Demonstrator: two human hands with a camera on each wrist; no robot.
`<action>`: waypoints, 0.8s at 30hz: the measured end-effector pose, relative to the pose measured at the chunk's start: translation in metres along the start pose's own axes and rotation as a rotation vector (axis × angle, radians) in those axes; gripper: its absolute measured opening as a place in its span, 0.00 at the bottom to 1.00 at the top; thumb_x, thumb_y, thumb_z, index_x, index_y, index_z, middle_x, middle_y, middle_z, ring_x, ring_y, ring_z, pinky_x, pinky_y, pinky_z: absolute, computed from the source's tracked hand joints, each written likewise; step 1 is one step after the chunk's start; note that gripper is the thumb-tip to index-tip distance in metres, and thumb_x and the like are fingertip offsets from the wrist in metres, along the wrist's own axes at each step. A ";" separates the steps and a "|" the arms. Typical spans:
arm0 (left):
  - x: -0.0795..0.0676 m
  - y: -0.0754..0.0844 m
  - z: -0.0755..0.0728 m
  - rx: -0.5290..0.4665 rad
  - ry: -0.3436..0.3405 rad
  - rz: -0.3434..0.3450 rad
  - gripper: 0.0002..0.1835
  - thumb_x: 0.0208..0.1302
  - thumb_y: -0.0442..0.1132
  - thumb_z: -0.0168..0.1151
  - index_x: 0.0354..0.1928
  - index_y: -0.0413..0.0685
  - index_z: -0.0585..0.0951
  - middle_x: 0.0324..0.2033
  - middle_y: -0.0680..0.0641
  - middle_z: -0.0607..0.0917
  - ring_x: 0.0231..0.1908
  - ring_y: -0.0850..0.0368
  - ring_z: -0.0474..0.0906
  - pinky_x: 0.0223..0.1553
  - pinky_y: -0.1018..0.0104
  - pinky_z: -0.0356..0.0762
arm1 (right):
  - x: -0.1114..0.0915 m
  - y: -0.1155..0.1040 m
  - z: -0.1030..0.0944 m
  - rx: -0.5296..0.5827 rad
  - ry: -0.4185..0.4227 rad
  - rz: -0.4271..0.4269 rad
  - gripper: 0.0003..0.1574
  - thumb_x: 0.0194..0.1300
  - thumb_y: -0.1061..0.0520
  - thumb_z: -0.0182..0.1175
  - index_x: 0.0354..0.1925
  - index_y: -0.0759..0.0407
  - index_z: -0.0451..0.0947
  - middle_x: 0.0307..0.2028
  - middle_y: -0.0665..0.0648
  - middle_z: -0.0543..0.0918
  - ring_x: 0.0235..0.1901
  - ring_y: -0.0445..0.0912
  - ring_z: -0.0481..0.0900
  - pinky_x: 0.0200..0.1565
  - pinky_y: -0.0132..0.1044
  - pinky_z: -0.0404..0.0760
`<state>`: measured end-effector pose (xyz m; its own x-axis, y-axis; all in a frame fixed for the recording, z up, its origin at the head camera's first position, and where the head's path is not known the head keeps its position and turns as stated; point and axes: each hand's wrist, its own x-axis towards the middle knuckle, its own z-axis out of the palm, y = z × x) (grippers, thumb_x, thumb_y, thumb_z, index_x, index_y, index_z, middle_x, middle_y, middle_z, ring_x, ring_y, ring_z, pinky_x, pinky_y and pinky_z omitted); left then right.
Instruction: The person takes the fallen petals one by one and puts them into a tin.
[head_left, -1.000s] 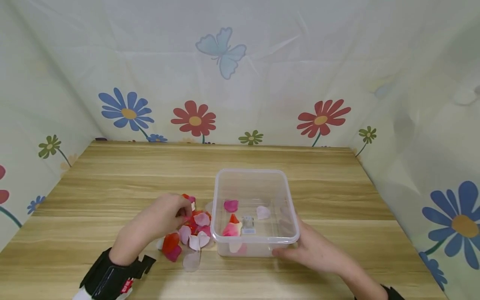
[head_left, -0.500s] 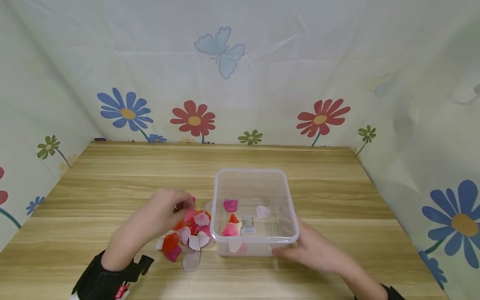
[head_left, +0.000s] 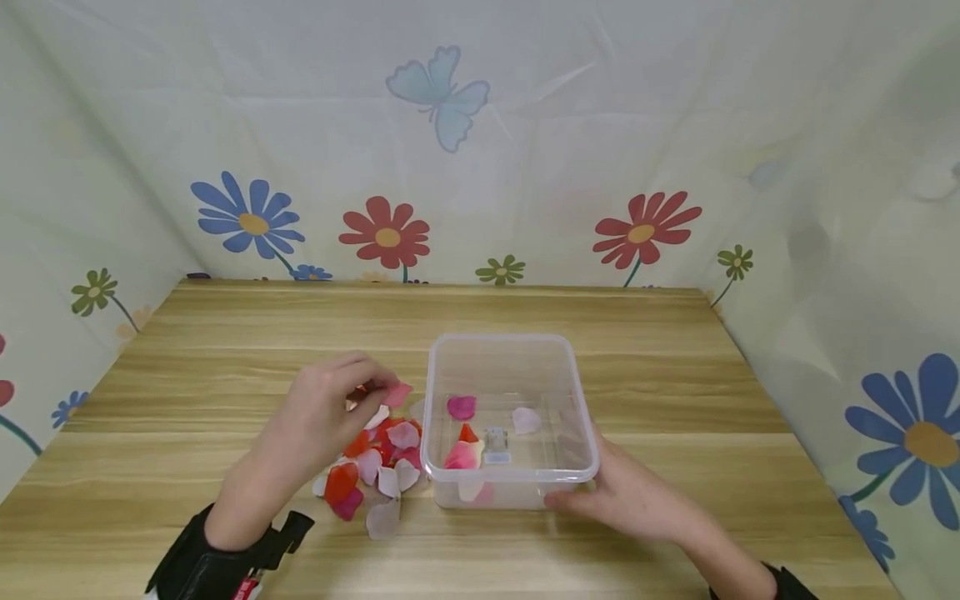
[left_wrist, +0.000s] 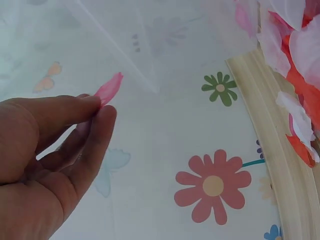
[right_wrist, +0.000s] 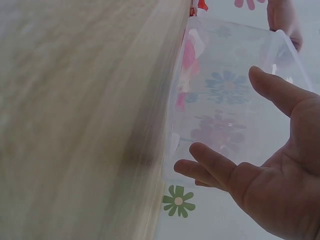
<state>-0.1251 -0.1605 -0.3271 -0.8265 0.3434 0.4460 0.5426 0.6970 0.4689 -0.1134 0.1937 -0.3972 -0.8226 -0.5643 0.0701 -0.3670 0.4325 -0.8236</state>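
Between thumb and fingertips, my left hand (head_left: pixel 318 408) pinches a pink flower petal (head_left: pixel 399 394), held up above the loose pile. The left wrist view shows that petal (left_wrist: pixel 110 90) poking out past the fingertips. Below lies a heap of red, pink and white petals (head_left: pixel 405 437) on the table, left of a clear plastic box (head_left: pixel 510 478). My right hand (head_left: pixel 637 492) rests against the box's front right corner, thumb along the front wall. Its fingers (right_wrist: pixel 215 162) lie spread and fairly straight by the side wall in the right wrist view.
Inside the lidless box lie several petals, among them a magenta petal (head_left: pixel 461 407) and a pale petal (head_left: pixel 526 420). A small whitish rectangle (head_left: pixel 497 446) shows at its bottom. Flower-printed cloth (head_left: pixel 525 167) hangs behind the wood-grain table (head_left: pixel 637 358) and at both sides.
My left hand has lifted up from the pile and shifted a little to the right, with the pink petal in its fingertips. The right hand and the box stay put.
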 end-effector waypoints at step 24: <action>0.009 0.025 0.029 -0.223 0.085 0.281 0.15 0.52 0.25 0.74 0.42 0.44 0.85 0.39 0.56 0.82 0.39 0.64 0.81 0.43 0.74 0.76 | 0.001 0.001 0.000 -0.019 -0.002 -0.017 0.66 0.55 0.52 0.75 0.77 0.44 0.40 0.60 0.54 0.73 0.57 0.53 0.75 0.58 0.44 0.70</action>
<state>-0.1233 -0.1214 -0.3337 -0.6302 0.4419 0.6384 0.7738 0.4249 0.4698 -0.1145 0.1941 -0.3979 -0.8151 -0.5734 0.0826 -0.3888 0.4358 -0.8117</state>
